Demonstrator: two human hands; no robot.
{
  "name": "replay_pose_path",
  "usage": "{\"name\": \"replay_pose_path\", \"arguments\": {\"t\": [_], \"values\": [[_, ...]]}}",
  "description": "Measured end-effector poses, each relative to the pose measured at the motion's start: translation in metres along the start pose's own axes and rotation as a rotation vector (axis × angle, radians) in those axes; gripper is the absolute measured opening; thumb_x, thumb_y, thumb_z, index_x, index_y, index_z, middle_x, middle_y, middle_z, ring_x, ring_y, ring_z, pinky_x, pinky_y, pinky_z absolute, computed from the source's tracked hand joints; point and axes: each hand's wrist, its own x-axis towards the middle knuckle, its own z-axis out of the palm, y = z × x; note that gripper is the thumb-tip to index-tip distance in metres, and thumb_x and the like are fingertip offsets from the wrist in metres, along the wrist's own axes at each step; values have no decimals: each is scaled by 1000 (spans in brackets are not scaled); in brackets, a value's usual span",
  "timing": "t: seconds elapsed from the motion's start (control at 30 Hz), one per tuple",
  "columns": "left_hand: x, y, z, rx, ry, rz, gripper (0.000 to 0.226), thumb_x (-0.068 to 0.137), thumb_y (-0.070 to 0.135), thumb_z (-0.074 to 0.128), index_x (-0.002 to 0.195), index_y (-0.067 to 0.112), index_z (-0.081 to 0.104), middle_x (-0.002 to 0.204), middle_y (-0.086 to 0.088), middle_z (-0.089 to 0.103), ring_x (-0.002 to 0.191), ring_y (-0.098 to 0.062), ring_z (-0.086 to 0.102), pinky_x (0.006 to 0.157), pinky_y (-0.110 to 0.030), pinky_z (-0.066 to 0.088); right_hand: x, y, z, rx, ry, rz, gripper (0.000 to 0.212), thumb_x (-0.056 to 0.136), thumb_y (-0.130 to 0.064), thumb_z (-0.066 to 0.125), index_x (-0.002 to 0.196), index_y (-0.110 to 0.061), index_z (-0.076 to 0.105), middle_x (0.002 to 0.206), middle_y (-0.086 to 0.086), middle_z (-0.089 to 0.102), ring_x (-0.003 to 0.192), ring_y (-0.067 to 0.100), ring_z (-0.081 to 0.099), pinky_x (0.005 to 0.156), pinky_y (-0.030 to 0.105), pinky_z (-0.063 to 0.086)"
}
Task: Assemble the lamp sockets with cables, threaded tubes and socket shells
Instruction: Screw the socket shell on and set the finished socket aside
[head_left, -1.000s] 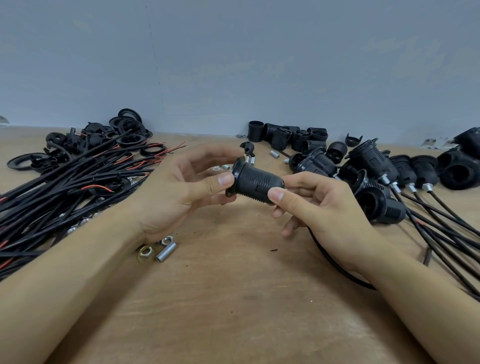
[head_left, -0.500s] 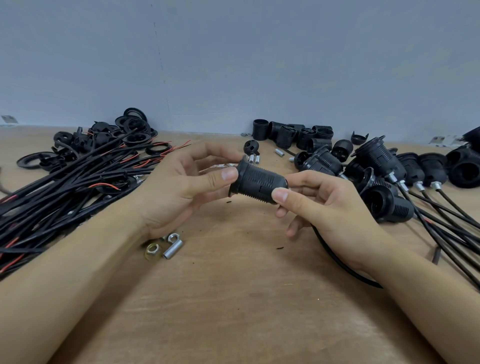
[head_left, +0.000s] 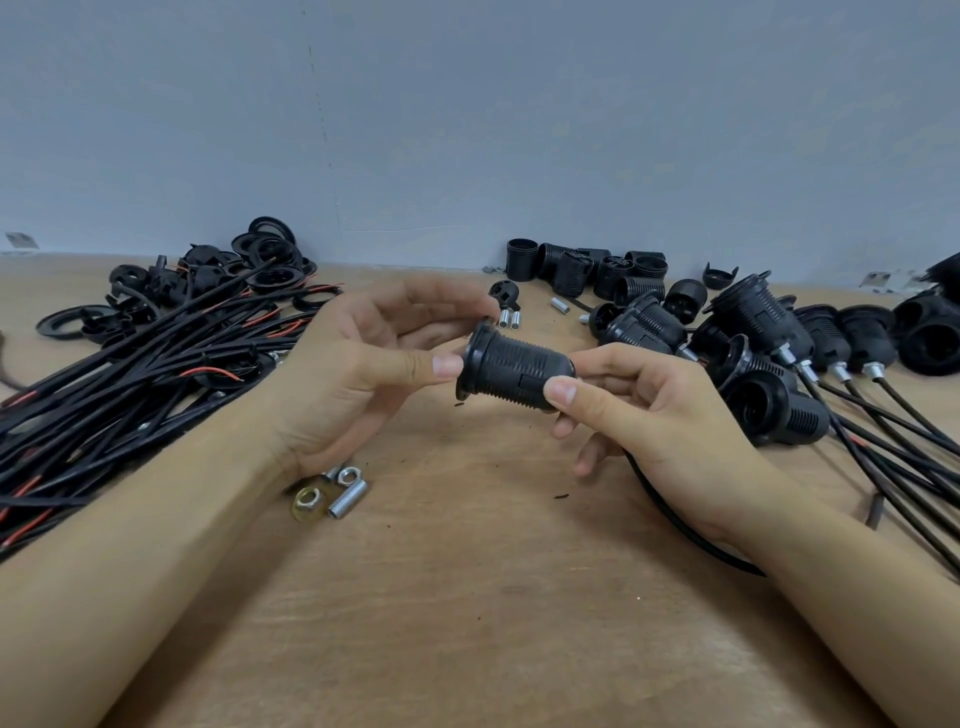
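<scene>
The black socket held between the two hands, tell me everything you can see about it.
The socket is a black cylinder of what looks like plastic, ribbed with fine threads along its body, with a wider flange ring at its left end. It lies roughly level in the air above the wooden table, not touching it. The left hand pinches the flange end with thumb and fingers; the right hand grips the other end. A black cable runs out below the right hand, so the socket seems wired.

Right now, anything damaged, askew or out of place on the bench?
Nothing stands out. The socket held between the left hand and right hand looks intact. Two nuts and a threaded tube lie loose near the left wrist; small dark specks dot the table. Ordinary assembly clutter.
</scene>
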Motion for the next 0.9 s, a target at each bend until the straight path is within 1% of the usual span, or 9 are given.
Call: {"name": "replay_pose_path", "arguments": {"t": [0.13, 0.27, 0.33, 0.47, 0.5, 0.6, 0.67, 0.77, 0.9], "values": [[1, 3, -4, -164, 36, -11, 29, 71, 0, 62, 99, 6, 71, 100, -16, 74, 111, -34, 67, 99, -40, 52, 1, 1, 0, 5, 24, 10, 34, 74, -27, 74, 100, -5, 71, 85, 5, 71, 68, 14, 65, 49, 25, 52], [1, 4, -6, -205, 113, -35, 21, 72, 9, 61, 90, 8, 73, 79, -9, 70, 71, -23, 70, 92, -40, 56, 2, 1, -2, 23, 30, 15, 33, 75, -27, 74, 99, -4, 71, 85, 6, 71, 69, 14, 65, 49, 25, 52], [2, 3, -5, -123, 191, -21, 19, 75, 9, 61, 91, 9, 71, 74, -4, 66, 64, -18, 64, 83, -37, 57, 1, 1, -2, 18, 26, 15, 33, 75, -28, 74, 99, -5, 72, 85, 5, 72, 69, 14, 66, 49, 25, 52], [3, 0, 3, 59, 155, -55, 44, 82, 24, 56, 123, 9, 61, 113, -10, 73, 114, -22, 66, 102, -44, 46, 2, 2, -2, 5, 22, 25, 33, 75, -29, 75, 99, -6, 72, 84, 8, 71, 68, 16, 65, 50, 27, 52], [3, 0, 5, 63, 153, -54, 47, 83, 28, 54, 125, 9, 60, 111, -11, 74, 117, -23, 64, 105, -46, 44, 2, 2, -2, 3, 27, 29, 34, 75, -29, 75, 99, -6, 72, 85, 11, 70, 68, 17, 65, 50, 27, 53], [4, 1, 4, 37, 308, 33, 37, 83, 35, 52, 104, 10, 69, 63, -5, 67, 89, -25, 70, 94, -41, 51, 2, 2, -2, 1, 31, 32, 35, 74, -29, 76, 99, -6, 71, 85, 12, 70, 68, 18, 65, 50, 28, 52], [4, -2, 4, 54, 322, 47, 38, 84, 38, 49, 102, 12, 69, 74, -4, 71, 88, -19, 68, 87, -36, 51, 3, 2, -2, 3, 28, 31, 34, 74, -29, 75, 98, -5, 71, 81, 7, 70, 67, 16, 65, 50, 27, 52], [3, -8, 8, 114, 175, 19, 45, 88, 43, 45, 119, 14, 63, 116, -7, 73, 118, -20, 63, 100, -44, 46, 2, 1, 0, 1, 17, 35, 32, 75, -27, 75, 98, -5, 71, 80, 4, 70, 67, 15, 64, 48, 27, 52], [5, -5, 3, 225, 306, 133, 33, 93, 37, 50, 106, 12, 67, 86, -7, 77, 102, -26, 69, 89, -39, 51, 1, 0, 1, -20, 6, 34, 41, 72, -30, 74, 99, 0, 68, 74, 4, 70, 63, 17, 65, 49, 28, 53]]}}
